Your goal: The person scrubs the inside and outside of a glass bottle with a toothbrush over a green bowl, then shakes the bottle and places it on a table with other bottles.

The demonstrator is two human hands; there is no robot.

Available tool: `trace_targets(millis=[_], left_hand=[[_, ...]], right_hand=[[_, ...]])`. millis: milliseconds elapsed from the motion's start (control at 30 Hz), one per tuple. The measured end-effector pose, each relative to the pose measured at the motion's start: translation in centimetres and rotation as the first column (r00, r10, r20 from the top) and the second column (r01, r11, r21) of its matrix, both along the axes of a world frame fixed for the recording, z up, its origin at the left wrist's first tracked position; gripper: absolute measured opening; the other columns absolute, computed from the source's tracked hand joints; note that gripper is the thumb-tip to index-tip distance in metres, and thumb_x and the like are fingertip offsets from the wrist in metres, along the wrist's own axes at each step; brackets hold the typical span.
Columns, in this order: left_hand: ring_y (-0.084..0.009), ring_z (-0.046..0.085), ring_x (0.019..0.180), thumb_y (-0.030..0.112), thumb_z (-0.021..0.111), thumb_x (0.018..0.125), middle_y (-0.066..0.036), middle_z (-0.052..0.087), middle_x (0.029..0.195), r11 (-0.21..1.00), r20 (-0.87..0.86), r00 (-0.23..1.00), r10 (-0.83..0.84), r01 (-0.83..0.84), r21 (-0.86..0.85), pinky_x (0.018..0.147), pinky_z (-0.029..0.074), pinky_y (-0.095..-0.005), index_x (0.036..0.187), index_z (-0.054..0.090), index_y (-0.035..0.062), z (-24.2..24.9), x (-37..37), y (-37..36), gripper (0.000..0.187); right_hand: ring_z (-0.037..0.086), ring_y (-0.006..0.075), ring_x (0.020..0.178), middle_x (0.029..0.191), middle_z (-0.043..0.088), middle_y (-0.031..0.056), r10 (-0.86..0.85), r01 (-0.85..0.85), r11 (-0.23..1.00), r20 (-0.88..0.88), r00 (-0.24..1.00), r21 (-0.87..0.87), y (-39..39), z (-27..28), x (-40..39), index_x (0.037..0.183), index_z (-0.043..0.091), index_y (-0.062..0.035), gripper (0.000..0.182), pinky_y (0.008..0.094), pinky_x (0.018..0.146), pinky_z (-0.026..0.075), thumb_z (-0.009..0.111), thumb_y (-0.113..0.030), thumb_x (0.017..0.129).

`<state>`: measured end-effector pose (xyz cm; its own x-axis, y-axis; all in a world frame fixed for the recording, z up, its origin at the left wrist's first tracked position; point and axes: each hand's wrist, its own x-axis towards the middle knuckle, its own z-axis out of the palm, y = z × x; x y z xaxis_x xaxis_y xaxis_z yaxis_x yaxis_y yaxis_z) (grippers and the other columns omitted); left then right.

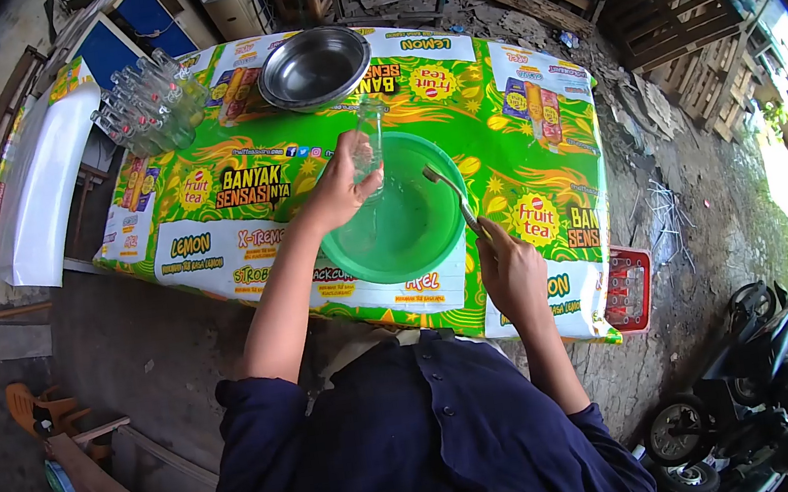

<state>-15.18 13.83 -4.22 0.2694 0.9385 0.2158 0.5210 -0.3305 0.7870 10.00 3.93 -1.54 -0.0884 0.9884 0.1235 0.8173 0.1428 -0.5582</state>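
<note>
My left hand (343, 191) is wrapped round a clear glass bottle (370, 130), holding it tilted over the left side of a green plastic basin (459, 222). The bottle's neck points away from me. In my right hand (510, 268), at the basin's right rim, is a toothbrush (452, 188), gripped by its handle with the bristled head over the basin. Water shows inside the basin. Behind it stands a shiny metal bowl (315, 65), close to the bottle's neck.
Several clear glass bottles (147, 109) stand grouped at the table's far left. A printed green and yellow sheet (528, 164) covers the table. A red crate (633, 289) sits below the right edge. Wooden pallets (687, 13) lie beyond, and a motorcycle (732, 391) is parked at lower right.
</note>
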Motion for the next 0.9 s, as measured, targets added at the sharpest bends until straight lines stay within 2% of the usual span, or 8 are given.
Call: trace_targets(millis=[133,233,333,433,533,667,800,900], left_hand=[[-0.0227,0.045,0.105,0.023,0.057,0.085,-0.014,0.044,0.11,0.994,0.289,0.955,0.061,-0.085,0.072,0.092,0.034,-0.0323,0.117,0.03,-0.0015,-0.6,-0.7,-1.3,0.049],[-0.0222,0.049,0.099,0.019,0.058,0.086,-0.015,0.047,0.106,0.98,0.271,0.954,0.126,-0.162,0.114,0.088,0.038,-0.0332,0.114,0.031,-0.0012,-1.3,-1.4,-2.8,0.044],[-0.0208,0.05,0.097,0.013,0.059,0.085,-0.014,0.047,0.106,0.969,0.311,0.94,0.14,-0.195,0.154,0.087,0.039,-0.0327,0.114,0.031,-0.0004,-2.9,-1.4,-3.5,0.043],[-0.0191,0.052,0.096,0.009,0.058,0.084,-0.012,0.048,0.106,0.971,0.308,0.941,0.14,-0.192,0.146,0.086,0.04,-0.0324,0.116,0.03,0.0013,-3.4,-1.3,-4.0,0.043],[-0.0184,0.054,0.095,0.008,0.059,0.083,-0.011,0.051,0.104,0.976,0.337,0.934,0.12,-0.173,0.131,0.086,0.041,-0.032,0.116,0.03,0.0019,-3.3,-0.9,-4.3,0.044],[-0.0188,0.055,0.094,0.007,0.059,0.083,-0.012,0.051,0.103,0.974,0.347,0.929,0.131,-0.185,0.129,0.086,0.041,-0.0317,0.118,0.031,0.0016,-4.8,-0.5,-4.0,0.045],[-0.0232,0.053,0.099,0.008,0.059,0.083,-0.014,0.05,0.108,0.983,0.34,0.934,0.113,-0.154,0.097,0.089,0.039,-0.0335,0.12,0.03,0.001,-5.5,-0.1,-3.7,0.048],[-0.0299,0.044,0.116,0.013,0.059,0.083,-0.02,0.044,0.121,0.986,0.303,0.946,0.118,-0.148,0.077,0.096,0.034,-0.0371,0.125,0.027,0.0,-5.4,0.6,-3.4,0.054]], right_hand=[[0.059,0.0369,0.061,0.075,0.062,0.0185,0.11,-0.087,0.99,-0.214,0.971,0.113,1.1,-2.3,-0.1,0.095,0.06,-0.001,0.018,0.0439,0.055,0.047,0.057,-0.01,0.08],[0.059,0.0363,0.059,0.071,0.062,0.0189,0.17,-0.144,0.978,-0.175,0.97,0.153,1.6,-2.9,-0.2,0.091,0.061,0.0006,0.016,0.0421,0.054,0.046,0.058,-0.01,0.079],[0.06,0.0334,0.055,0.064,0.061,0.0185,0.061,-0.089,0.986,-0.191,0.98,-0.14,2.1,-2.3,-0.8,0.088,0.061,0.003,0.017,0.0384,0.052,0.047,0.06,-0.012,0.079],[0.061,0.0248,0.052,0.06,0.061,0.017,0.032,-0.096,0.977,-0.307,0.951,-0.193,3.0,-4.3,-0.7,0.084,0.062,0.0052,0.022,0.0335,0.049,0.046,0.062,-0.016,0.079],[0.058,0.0142,0.048,0.06,0.063,0.0131,-0.027,-0.073,0.926,-0.259,0.966,-0.369,3.5,-4.0,-0.5,0.083,0.062,0.006,0.027,0.0285,0.046,0.044,0.062,-0.021,0.081],[0.047,0.0066,0.043,0.062,0.063,0.0074,-0.171,-0.169,0.818,-0.512,0.842,-0.55,4.8,-5.9,1.2,0.081,0.063,0.0034,0.027,0.0214,0.042,0.038,0.06,-0.024,0.083],[0.042,0.0052,0.044,0.059,0.053,0.002,-0.227,-0.22,0.829,-0.669,0.708,-0.514,5.0,-1.1,2.0,0.076,0.059,-0.0014,0.022,0.0206,0.04,0.031,0.056,-0.021,0.085],[0.042,0.0037,0.042,0.058,0.055,0.0015,-0.082,-0.318,0.878,-0.768,0.635,-0.357,6.0,3.2,2.1,0.081,0.06,-0.0017,0.018,0.0186,0.039,0.03,0.058,-0.019,0.086]])
